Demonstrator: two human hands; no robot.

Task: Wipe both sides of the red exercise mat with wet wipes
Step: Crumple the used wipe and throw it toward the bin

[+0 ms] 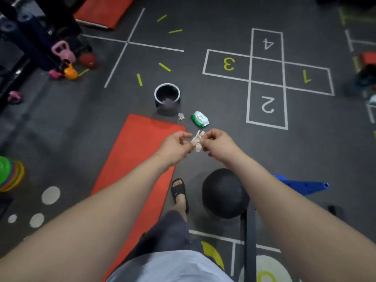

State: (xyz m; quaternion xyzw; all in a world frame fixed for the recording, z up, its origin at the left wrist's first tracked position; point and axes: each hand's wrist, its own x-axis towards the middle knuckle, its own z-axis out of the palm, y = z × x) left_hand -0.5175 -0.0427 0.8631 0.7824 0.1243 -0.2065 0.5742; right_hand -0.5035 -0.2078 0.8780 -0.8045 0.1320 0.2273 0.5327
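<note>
The red exercise mat (132, 159) lies flat on the dark floor, running from the lower middle up toward the bin. Above its far right corner, my left hand (175, 145) and my right hand (217, 143) both pinch a crumpled white wet wipe (197, 140) between them. A green and white wet wipe pack (200, 118) lies on the floor just beyond my hands. A used crumpled wipe (181, 116) lies on the floor between the pack and the bin.
A grey bin (167, 98) with wipes inside stands at the mat's far end. A black medicine ball (224, 193) sits by my right foot, a blue cone (303, 185) beside it. Kettlebells (65, 60) stand at the left, another red mat (103, 11) far back.
</note>
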